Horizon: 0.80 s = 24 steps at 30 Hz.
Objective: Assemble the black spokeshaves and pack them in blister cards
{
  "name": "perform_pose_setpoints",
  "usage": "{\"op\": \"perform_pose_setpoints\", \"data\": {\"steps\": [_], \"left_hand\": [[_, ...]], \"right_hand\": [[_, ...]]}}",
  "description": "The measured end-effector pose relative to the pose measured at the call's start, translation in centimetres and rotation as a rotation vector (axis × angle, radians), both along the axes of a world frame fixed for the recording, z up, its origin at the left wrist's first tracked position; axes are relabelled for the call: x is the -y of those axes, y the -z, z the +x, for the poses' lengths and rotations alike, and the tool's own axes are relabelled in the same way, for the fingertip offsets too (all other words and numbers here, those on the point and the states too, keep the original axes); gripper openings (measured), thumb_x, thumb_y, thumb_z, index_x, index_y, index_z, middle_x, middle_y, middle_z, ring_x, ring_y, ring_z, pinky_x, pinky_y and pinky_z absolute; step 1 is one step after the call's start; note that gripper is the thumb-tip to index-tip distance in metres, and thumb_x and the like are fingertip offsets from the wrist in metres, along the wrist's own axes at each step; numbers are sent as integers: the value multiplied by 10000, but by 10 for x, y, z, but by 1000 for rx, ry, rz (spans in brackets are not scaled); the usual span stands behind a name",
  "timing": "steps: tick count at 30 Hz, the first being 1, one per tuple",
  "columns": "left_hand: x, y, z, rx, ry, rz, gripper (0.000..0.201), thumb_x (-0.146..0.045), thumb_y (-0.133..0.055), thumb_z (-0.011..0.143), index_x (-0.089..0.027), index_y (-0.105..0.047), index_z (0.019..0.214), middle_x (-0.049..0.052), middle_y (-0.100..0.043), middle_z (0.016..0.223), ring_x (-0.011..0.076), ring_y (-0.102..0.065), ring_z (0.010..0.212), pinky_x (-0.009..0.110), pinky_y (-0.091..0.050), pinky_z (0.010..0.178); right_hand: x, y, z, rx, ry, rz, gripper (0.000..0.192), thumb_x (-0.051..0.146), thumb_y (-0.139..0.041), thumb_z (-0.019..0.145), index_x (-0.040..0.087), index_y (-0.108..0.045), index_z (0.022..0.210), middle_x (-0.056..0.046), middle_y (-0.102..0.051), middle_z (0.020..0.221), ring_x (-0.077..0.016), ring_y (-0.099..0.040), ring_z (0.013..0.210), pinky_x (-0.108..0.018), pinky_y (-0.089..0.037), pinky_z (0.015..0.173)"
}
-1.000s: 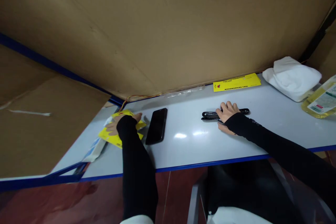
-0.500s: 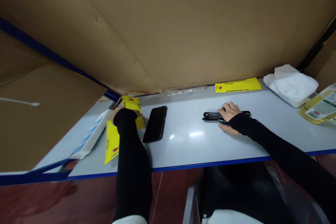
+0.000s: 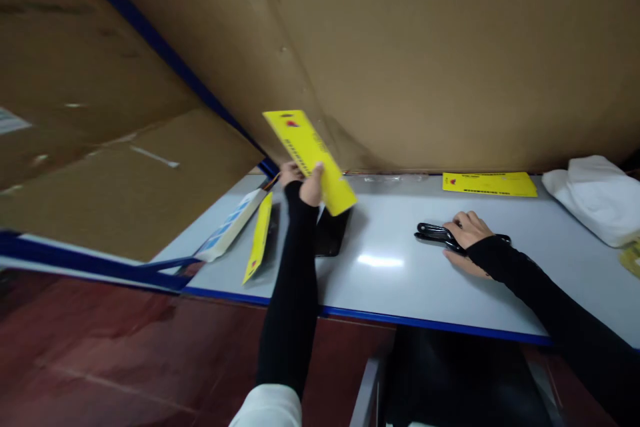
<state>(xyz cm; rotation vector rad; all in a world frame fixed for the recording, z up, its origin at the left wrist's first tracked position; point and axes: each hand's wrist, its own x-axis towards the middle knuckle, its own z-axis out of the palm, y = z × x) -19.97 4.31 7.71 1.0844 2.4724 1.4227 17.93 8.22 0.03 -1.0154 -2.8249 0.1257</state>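
Note:
My left hand (image 3: 306, 183) is closed on a flat yellow cardboard sleeve (image 3: 320, 160) printed with woodworking-tool lettering. The sleeve is tilted in the air above a black smartphone (image 3: 333, 235), partly covering it. Another yellow sleeve (image 3: 260, 237) lies to the left of the left forearm. On the right, my right hand (image 3: 470, 233) rests curled over black metal tools (image 3: 434, 233) lying side by side, which look like spokeshaves with holes in their handle ends. The palm hides their middle.
A yellow sleeve (image 3: 490, 183) lies against the cardboard back wall (image 3: 425, 67), near a white cloth bundle (image 3: 590, 197). A white box with blue marks (image 3: 233, 225) stands at the left. The white table (image 3: 380, 287) has a blue front edge.
My left hand has lifted one yellow sleeve off the table, upward and to the right. The view has turned left, while my right hand stays on the black tools.

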Motion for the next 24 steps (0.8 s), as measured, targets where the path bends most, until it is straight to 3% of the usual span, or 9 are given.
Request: {"op": "perform_pose_setpoints", "data": {"steps": [3, 5, 7, 11, 14, 17, 21, 24], "left_hand": [[-21, 22, 50, 176, 131, 163, 297, -444, -547, 968, -191, -517, 1121, 117, -761, 1240, 211, -765, 1068, 318, -612, 885], [-27, 42, 86, 620, 418, 360, 533, -568, -793, 757, -183, -595, 1067, 158, -797, 1138, 308, -787, 1017, 401, -631, 862], [-25, 60, 117, 887, 567, 375, 707, -567, -953, 527, -176, -645, 1029, 163, -817, 996, 371, -794, 958, 460, -636, 835], [-15, 79, 150, 1046, 677, 290, 639, -539, -989, 507, -156, -717, 940, 155, -824, 927, 358, -799, 864, 437, -630, 780], [-9, 78, 154, 1057, 656, 306, 608, -551, -984, 517, -151, -730, 899, 158, -827, 957, 338, -797, 844, 408, -625, 760], [-3, 70, 155, 1022, 668, 334, 565, -548, -959, 589, -149, -739, 922, 162, -825, 1028, 331, -797, 880, 403, -626, 788], [5, 61, 159, 996, 703, 364, 530, -543, -935, 635, -163, -733, 944, 146, -825, 1021, 343, -798, 896, 431, -631, 823], [7, 56, 159, 1001, 717, 384, 487, -479, -933, 641, -176, -740, 969, 134, -827, 1025, 344, -795, 952, 431, -629, 871]], "right_hand": [[-1, 3, 0, -4, 18, 16, 475, 463, -665, 893, 160, -688, 1258, -182, -598, 1207, -335, -514, 1080, -438, -449, 915], [1, -1, 0, -11, 40, 10, 521, 507, -691, 869, 183, -687, 1278, -179, -614, 1214, -348, -518, 1098, -462, -438, 928], [4, -8, 0, -42, 57, -7, 589, 544, -727, 836, 221, -668, 1324, -177, -627, 1253, -370, -507, 1164, -485, -424, 955], [11, -31, 4, -140, 10, -139, 708, 499, -802, 777, 322, -593, 1430, -153, -646, 1371, -403, -465, 1325, -544, -396, 1046], [17, -45, 4, -242, -44, -322, 695, 493, -807, 789, 339, -596, 1434, -128, -676, 1338, -382, -513, 1338, -555, -411, 1088], [23, -51, -2, -391, 29, -521, 576, 553, -786, 815, 309, -667, 1324, -104, -706, 1243, -327, -631, 1198, -508, -495, 1037], [26, -47, -13, -614, 77, -794, 489, 579, -824, 785, 253, -696, 1126, -59, -774, 1052, -256, -714, 954, -424, -574, 902], [27, -43, -19, -685, 70, -905, 486, 558, -874, 742, 233, -698, 1059, -51, -791, 1015, -230, -718, 884, -380, -574, 832]]}}
